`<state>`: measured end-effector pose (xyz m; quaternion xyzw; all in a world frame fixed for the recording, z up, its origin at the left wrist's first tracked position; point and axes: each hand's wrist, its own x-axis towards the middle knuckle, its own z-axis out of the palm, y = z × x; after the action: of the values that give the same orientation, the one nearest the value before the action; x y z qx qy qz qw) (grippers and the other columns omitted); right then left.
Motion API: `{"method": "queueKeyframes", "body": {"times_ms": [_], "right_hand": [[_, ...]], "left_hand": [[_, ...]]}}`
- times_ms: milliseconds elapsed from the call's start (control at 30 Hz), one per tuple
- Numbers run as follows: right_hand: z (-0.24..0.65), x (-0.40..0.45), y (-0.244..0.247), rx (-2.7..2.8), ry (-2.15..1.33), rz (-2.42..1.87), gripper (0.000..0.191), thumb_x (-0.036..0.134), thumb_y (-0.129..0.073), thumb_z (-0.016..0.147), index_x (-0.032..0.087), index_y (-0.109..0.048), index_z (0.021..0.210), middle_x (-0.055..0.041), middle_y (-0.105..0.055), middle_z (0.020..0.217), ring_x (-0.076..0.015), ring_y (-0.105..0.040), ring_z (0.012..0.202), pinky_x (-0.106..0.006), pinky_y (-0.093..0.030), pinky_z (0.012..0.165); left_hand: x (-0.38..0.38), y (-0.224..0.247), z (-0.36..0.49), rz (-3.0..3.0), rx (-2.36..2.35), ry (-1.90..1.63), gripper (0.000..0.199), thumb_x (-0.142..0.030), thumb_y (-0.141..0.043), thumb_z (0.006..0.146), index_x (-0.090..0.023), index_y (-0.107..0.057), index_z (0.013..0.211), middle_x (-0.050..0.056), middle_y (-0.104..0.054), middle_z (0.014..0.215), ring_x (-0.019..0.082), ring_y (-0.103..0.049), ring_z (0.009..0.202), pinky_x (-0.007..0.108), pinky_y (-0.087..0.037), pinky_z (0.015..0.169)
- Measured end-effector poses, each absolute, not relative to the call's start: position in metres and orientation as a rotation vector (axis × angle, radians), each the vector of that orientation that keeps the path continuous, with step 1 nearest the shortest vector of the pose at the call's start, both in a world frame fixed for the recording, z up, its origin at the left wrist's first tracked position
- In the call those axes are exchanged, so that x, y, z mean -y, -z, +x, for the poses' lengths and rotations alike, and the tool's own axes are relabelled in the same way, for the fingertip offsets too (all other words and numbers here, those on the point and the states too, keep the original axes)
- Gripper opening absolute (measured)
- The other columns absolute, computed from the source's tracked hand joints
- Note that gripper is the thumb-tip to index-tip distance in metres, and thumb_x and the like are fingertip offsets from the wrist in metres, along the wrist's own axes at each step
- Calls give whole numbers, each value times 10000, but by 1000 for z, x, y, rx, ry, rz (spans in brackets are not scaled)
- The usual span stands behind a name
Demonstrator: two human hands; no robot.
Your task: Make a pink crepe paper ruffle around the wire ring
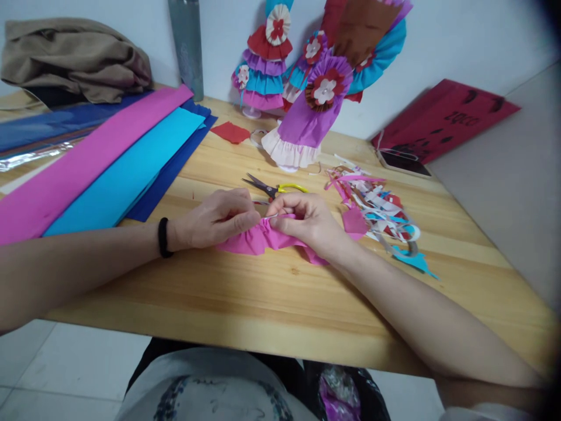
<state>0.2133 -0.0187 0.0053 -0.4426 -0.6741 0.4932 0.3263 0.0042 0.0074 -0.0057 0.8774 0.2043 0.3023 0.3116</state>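
A gathered pink crepe paper strip (252, 241) lies ruffled under both hands, just above the wooden table. My left hand (219, 219), with a black band at the wrist, is closed on the strip's left part. The thumb and fingers of my right hand (302, 219) pinch its upper edge, where a thin whitish line shows between the fingers. Behind the hands, scissors with yellow handles (274, 188) lie with blades parted. My right hand partly covers the strip's right end.
Folded crepe paper sheets (127, 158) in pink and blues spread at left. Dresses of ruffled paper (311, 117) stand at the back, near a grey bottle (188, 49). Paper scraps (381, 204) pile at right, before a phone (403, 162) and red bag (447, 123).
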Motion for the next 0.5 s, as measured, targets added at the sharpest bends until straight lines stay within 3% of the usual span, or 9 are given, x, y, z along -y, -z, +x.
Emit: {"method": "queueKeyframes", "body": {"times_ms": [267, 500], "right_hand": [[209, 23, -3, 1933, -1024, -1129, 68, 237, -616, 731, 178, -618, 697, 37, -509, 584, -90, -409, 537, -233, -336, 516], [209, 24, -1, 2021, -842, -1122, 81, 240, -603, 773, 180, -637, 732, 15, -594, 638, -114, -480, 589, -253, -389, 591]], "left_hand": [[-3, 9, 9, 2304, -637, -835, 377, -274, -516, 919, -183, -411, 569, -27, -420, 575, 110, -411, 576, 273, -321, 566], [-3, 9, 9, 2205, -672, -829, 355, -299, -519, 911, -180, -443, 586, -30, -459, 574, 98, -429, 571, 248, -346, 553]]}}
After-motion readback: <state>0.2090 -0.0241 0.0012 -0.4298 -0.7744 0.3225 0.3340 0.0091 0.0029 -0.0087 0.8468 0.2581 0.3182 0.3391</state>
